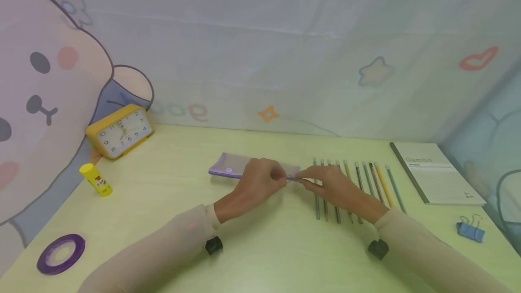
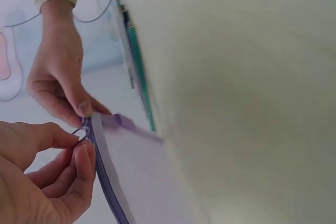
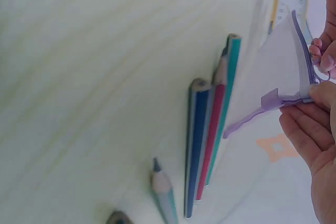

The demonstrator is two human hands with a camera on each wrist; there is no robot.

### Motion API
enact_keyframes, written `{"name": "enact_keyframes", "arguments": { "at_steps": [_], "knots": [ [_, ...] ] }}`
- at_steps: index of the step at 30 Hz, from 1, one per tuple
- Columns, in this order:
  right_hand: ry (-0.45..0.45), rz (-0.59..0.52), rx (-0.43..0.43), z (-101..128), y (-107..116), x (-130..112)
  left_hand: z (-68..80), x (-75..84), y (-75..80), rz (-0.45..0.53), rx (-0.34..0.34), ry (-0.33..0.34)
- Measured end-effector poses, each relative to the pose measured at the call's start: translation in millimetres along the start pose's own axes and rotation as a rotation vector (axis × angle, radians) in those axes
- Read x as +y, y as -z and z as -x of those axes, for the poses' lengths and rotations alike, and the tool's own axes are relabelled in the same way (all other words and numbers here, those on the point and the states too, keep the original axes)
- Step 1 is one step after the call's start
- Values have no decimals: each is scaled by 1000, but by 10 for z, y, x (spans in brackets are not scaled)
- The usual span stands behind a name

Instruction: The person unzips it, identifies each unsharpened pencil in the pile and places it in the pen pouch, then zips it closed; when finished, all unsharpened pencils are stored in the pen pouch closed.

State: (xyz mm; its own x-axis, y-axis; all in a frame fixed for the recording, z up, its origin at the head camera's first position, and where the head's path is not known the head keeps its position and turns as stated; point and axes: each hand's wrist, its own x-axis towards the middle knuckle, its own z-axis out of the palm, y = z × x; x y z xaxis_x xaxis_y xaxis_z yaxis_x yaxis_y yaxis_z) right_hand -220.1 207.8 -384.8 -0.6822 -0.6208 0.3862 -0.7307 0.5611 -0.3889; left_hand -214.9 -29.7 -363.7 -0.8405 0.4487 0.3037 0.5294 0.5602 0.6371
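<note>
A translucent zipper pouch point(image 1: 234, 163) with purple edging is held above the table, in front of me. My left hand point(image 1: 260, 180) pinches the thin looped zipper pull point(image 2: 80, 132) between thumb and forefinger at the pouch's right end. Close by, my right hand point(image 1: 335, 186) grips the pouch's right corner, its thumb on one side and fingers on the other, as the right wrist view shows. A small purple tab point(image 3: 270, 99) sticks out from the side edging. Several pencils point(image 1: 317, 200) lie in a row beneath and beside the right hand.
At the right are a notebook point(image 1: 437, 173) and a blue binder clip point(image 1: 471, 231). A yellow clock point(image 1: 120, 131), a yellow glue stick point(image 1: 96, 180) and a purple tape roll point(image 1: 45, 263) are at the left. A printed cloth point(image 1: 260, 58) hangs behind the table.
</note>
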Motion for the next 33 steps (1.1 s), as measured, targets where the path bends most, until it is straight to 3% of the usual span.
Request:
{"name": "enact_keyframes", "arguments": {
  "at_steps": [8,13,19,26,33],
  "knots": [
    [31,-33,47,-10,-3,-112,46,17,157,26,-37,34],
    [15,19,44,7,19,-90,79,-55,273,-5,-5,26],
    [29,69,103,28,105,7,70,-167,477,-37,10,35],
    [106,48,160,68,156,135,112,-356,785,-110,10,129],
    [48,88,153,124,208,269,169,-710,1136,-145,44,281]
  ]
}}
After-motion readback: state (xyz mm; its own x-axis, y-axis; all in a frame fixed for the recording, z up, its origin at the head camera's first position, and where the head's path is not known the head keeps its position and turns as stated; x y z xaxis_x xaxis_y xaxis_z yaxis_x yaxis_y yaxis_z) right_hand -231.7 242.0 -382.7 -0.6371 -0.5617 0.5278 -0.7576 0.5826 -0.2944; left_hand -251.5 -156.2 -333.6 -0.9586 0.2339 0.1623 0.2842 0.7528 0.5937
